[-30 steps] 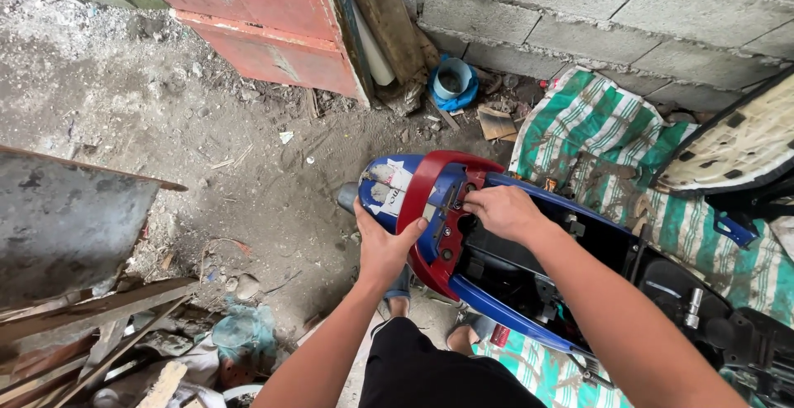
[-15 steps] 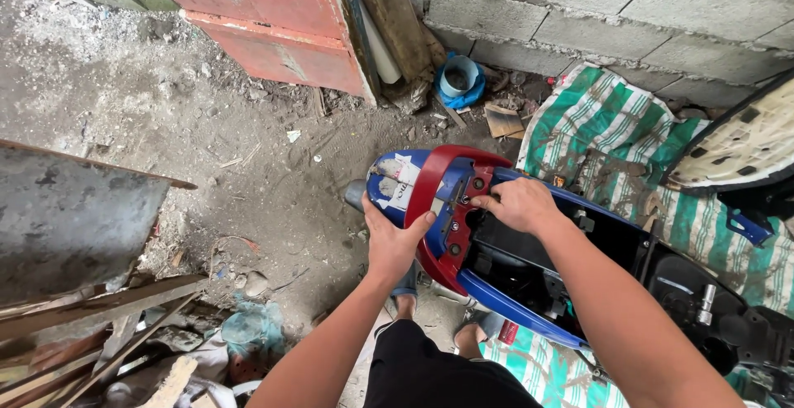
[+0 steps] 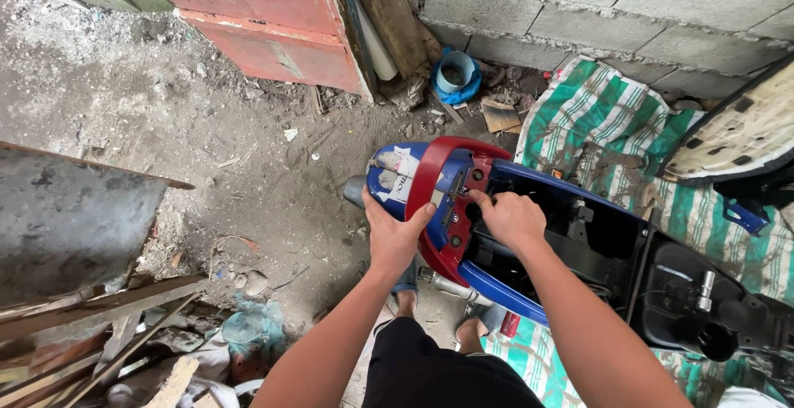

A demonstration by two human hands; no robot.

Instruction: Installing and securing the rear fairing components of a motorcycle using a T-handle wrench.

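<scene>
A blue scooter tail with a red grab rail stands in front of me, its seat lifted so the black under-seat compartment shows. My left hand grips the left side of the red grab rail. My right hand rests on the rail's mounting plate, fingertips pinched at a bolt spot; whether it holds anything small cannot be told. The raised seat underside is at the right.
A green-and-white striped tarp lies beside the scooter. A concrete block wall and red metal door stand behind. A blue pot sits by the wall. A grey slab and wood scraps lie left.
The view shifted slightly; my right hand moved a little left along the mounting plate, and my left hand kept its grip on the red rail.
</scene>
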